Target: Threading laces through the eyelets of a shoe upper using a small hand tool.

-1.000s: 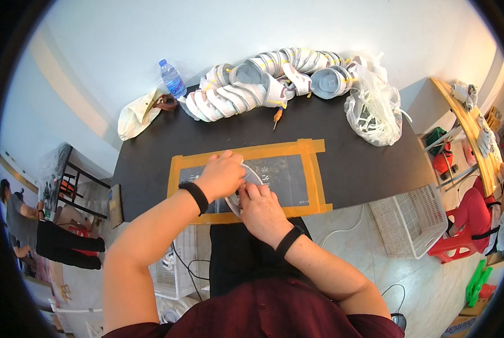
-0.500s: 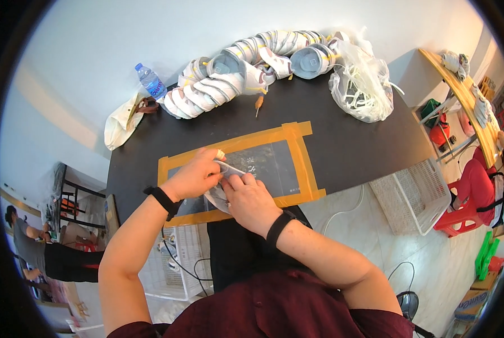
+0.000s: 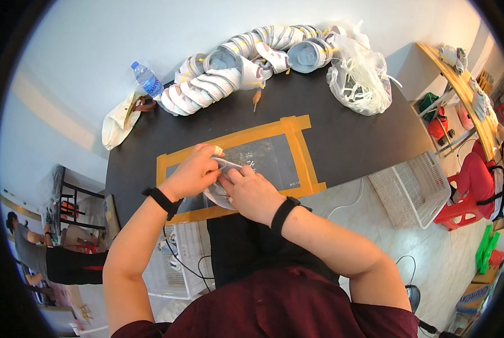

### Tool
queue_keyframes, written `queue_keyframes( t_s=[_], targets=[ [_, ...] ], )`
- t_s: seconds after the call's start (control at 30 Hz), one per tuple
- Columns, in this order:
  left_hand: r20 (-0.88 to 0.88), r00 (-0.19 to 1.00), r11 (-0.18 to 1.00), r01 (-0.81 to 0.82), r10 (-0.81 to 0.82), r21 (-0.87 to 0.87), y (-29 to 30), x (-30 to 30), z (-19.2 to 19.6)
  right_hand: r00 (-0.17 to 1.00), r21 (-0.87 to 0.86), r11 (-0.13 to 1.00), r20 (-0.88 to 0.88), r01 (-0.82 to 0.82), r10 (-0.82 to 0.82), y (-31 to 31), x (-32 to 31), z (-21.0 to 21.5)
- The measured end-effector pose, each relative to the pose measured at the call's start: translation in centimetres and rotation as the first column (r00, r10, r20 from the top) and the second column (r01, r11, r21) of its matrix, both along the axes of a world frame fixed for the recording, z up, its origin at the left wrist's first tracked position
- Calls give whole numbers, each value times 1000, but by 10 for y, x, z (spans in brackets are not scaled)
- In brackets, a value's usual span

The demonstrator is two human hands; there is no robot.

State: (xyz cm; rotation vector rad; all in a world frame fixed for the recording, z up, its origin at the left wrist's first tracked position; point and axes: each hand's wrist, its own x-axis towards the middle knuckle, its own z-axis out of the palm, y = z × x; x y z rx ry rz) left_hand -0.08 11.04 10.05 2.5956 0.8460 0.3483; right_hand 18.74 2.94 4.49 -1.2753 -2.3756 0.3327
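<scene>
Near the desk's [image 3: 364,141] front edge, left hand [image 3: 191,174] and right hand [image 3: 256,194] pinch curved grey fabric [image 3: 217,198]. Smooth surface lies open toward the right edge.

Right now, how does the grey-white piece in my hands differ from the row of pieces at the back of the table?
The grey-white piece is single, while the row of pieces is many, nested together. Your left hand and right hand hold the piece above the taped panel; the row lies untouched on the table. Hands partly cover the piece, whereas none cover the row. Both show grey and white.
</scene>
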Motion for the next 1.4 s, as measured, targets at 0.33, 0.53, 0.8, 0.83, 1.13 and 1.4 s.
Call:
queue_keyframes(
  t_s=[0.33,0.53,0.8,0.83,1.13,1.4],
  targets=[
    [4,1000,1000,14,-14,19,-7,2,-4,1000,-2,1000,9,-5,5,11,-5,1],
    [-22,1000,995,3,-1,102,-8,-4,-4,989,-20,1000,147,21,-18,11,-11,8],
    [-90,990,988,-94,105,122,-28,-21,-9,1000,13,1000,-13,10,-10,-19,2,2],
    [-85,989,986,-106,118,126,-31,-21,-9,999,202,979,20,40,-45,-25,2,-1],
    [132,965,953,-247,226,175,-57,-17,-8,991,341,940,135,-35,-12,-41,3,1],
    [53,942,919,-335,331,209,-59,-12,-23,990,331,942,139,-58,12,-39,1,0]
  ],
)
